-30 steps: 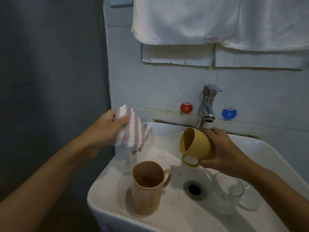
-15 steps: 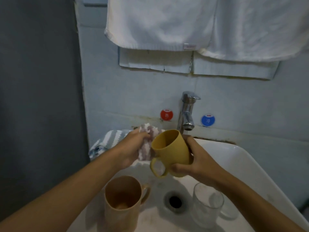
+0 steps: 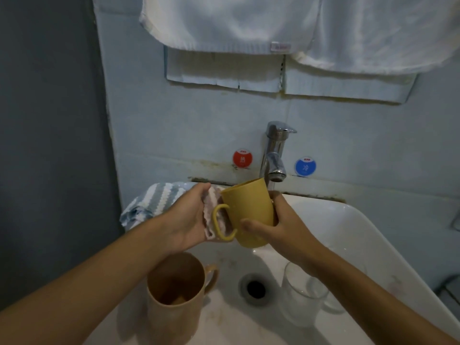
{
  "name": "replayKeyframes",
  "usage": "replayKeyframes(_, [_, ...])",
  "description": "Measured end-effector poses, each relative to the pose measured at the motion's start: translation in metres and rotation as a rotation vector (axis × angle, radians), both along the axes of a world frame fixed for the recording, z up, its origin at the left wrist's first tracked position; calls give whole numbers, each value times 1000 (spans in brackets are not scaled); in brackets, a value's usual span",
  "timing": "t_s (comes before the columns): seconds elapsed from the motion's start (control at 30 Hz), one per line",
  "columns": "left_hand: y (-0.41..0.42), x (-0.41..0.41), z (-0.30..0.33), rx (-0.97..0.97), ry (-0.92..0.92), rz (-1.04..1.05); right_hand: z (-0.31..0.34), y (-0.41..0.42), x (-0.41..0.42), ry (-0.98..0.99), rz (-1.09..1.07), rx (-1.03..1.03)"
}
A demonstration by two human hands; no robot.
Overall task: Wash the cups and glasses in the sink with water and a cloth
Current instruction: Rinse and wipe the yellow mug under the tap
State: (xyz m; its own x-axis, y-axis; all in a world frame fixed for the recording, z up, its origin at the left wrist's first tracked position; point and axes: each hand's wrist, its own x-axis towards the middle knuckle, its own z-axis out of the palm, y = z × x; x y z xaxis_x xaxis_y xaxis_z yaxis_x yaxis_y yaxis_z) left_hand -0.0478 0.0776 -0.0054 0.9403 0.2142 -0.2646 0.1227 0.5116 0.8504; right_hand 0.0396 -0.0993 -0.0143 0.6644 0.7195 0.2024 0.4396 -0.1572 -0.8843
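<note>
Two white towels (image 3: 298, 26) hang above the white sink (image 3: 373, 235).

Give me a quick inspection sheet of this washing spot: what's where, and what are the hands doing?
Surface: white sink, drain open.
Job's things: yellow cup held under the tap; tan cup and glass mug standing in the basin.
Clutter: striped cloth on the sink's corner.
Hands: left hand presses a pink cloth to the cup; right hand grips it.
Cables: nothing seen.
Surroundings: white towels, red and blue stickers.
</note>
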Motion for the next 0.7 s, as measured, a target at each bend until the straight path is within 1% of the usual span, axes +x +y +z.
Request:
replayKeyframes(0.1, [-4, 1, -2, -13, 36, 31, -1, 3, -4, -2, 47, -38])
replayKeyframes(0.17, [-6, 0, -1, -36, 22, 36, -2, 5, -6, -21, 61, -50])
replayKeyframes(0.27, [-3, -2, 0, -67, -10, -1, -1, 6, -7, -13, 9, -6])
replayKeyframes(0.33, [-1, -2, 0, -81, 4, -30, 1, 6, -5, 15, -38, 21])
replayKeyframes(0.4, [-1, -1, -1, -51, 17, -30, 2, 6, -4, 36, -74, 35])
replayKeyframes(0.47, [-3, 0, 0, 12, 18, 24, 1, 6, -1, 12, -107, 10])
replayKeyframes(0.6, [-2, 0, 4, 72, -26, 224, -3, 5, 3, -8, -105, -47])
replayKeyframes(0.7, [1, -1, 3, 142, -21, 279, -5, 7, 2, -9, -90, -63])
